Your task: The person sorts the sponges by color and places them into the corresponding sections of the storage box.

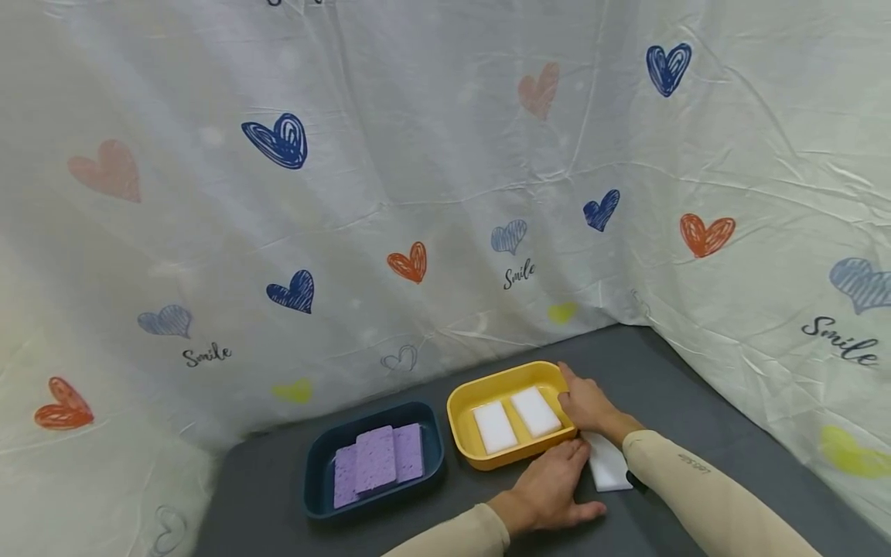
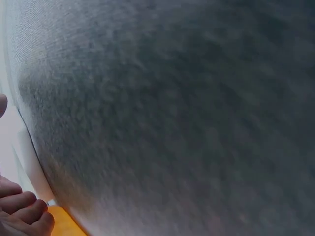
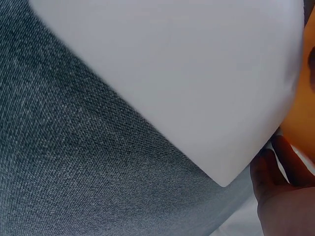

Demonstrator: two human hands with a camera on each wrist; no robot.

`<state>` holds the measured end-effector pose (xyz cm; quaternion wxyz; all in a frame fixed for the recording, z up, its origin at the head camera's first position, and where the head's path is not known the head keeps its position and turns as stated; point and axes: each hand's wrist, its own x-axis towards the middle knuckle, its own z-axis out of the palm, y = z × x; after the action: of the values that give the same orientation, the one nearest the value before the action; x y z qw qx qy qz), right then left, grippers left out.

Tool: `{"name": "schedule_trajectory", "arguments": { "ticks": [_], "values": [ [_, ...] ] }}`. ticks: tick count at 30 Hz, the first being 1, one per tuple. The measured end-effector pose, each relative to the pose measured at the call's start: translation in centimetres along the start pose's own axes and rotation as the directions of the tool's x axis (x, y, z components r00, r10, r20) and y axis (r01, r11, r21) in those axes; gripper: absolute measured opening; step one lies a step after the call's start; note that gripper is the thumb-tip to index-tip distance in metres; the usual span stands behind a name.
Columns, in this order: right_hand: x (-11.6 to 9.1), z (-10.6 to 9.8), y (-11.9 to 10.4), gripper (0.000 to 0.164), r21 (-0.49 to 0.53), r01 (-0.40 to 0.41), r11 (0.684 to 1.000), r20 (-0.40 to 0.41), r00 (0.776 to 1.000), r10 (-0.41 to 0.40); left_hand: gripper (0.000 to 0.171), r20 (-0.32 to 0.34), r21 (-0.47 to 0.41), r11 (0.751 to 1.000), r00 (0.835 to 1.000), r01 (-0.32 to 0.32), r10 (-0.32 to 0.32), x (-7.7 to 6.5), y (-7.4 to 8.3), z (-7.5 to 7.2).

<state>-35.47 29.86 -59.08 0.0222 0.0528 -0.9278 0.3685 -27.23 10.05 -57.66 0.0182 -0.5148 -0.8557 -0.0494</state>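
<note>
A yellow tray (image 1: 480,462) holds two white sponges (image 1: 495,427) lying side by side. My right hand (image 1: 590,404) grips the tray's right end, its index finger along the far corner and its thumb at the rim. At the near right corner, my left hand (image 1: 553,483) rests its fingers against the tray's outer side, with the thumb spread away to the right. A third white sponge (image 1: 608,464) lies flat on the table under my right wrist, partly hidden by it. The right wrist view shows this white sponge (image 3: 197,78) close up, with fingers (image 3: 278,167) by the tray wall.
Left of the yellow tray stands a dark blue tray (image 1: 322,514) with several purple sponges (image 1: 376,462), one lying over others. Both trays are on a grey tabletop (image 1: 264,495). A white curtain (image 1: 445,155) printed with hearts encloses the back and sides.
</note>
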Motion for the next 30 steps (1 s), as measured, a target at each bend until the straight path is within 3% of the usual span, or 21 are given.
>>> {"name": "schedule_trajectory", "arguments": {
  "ticks": [5, 13, 30],
  "values": [
    [-0.7, -0.5, -0.9, 0.07, 0.024, 0.011, 1.0, 0.003, 1.0, -0.011, 0.092, -0.015, -0.003, 1.0, 0.999, 0.03, -0.03, 0.8, 0.4, 0.9],
    [1.6, 1.3, 2.6, 0.073, -0.076, -0.012, 0.997, 0.003, 1.0, 0.013, 0.098, -0.03, 0.0, 0.997, 0.997, 0.074, -0.074, 1.7, 0.9, 1.9],
    [2.6, 2.2, 4.3, 0.073, -0.092, -0.013, 0.996, -0.017, 1.0, 0.011, 0.102, -0.035, 0.054, 0.986, 0.988, 0.155, -0.153, 3.0, 2.5, 1.3]
  ]
}}
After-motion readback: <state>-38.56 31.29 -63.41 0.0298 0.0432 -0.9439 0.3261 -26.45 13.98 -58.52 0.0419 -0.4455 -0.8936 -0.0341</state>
